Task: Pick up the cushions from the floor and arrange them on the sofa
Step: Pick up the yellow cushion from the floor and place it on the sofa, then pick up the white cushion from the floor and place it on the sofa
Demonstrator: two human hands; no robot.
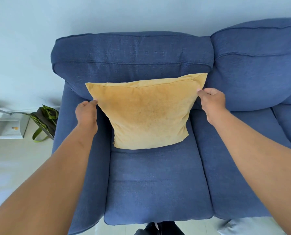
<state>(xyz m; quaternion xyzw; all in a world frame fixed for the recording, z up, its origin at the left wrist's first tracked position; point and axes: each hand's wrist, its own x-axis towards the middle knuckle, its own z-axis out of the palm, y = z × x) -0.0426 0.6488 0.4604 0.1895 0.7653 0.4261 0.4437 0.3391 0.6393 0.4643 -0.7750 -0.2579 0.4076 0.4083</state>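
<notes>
A square yellow cushion (146, 112) stands on the left seat of the blue sofa (154, 184) and leans back against the backrest. My left hand (86, 113) pinches its left edge near the upper corner. At the opposite side, my right hand (212, 103) grips the right edge just below the top corner. A small zip shows at the cushion's lower left corner.
Left of the sofa arm, a dark bag with green straps (44, 122) and a white box (10, 127) sit on the pale floor. A pale grey object (239, 226) lies on the floor at the bottom right. The wall stands right behind the sofa.
</notes>
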